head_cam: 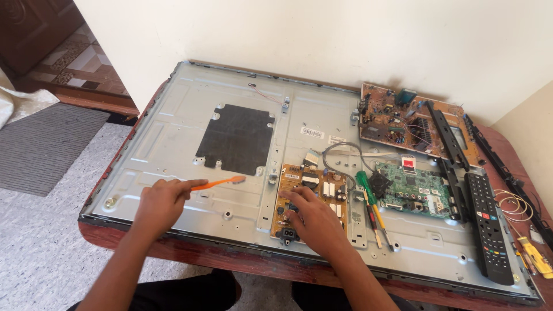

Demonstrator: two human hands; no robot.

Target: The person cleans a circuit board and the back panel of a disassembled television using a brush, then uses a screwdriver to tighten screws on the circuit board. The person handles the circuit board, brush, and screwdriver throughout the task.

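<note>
Orange toothbrush (219, 183) pinched in left hand (160, 203) fingers, bristles pointing right

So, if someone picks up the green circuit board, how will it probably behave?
The green circuit board looks thin and flat, so probably light and fairly stiff. Its many small raised parts suggest it is fragile. The grey cables near its left edge might tug on it.

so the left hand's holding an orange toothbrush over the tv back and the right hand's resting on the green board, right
Not quite. In the head view the right hand rests on the yellow-brown board, not the green board, which lies untouched further right. The rest holds: the left hand holds an orange toothbrush over the tv back.
</note>
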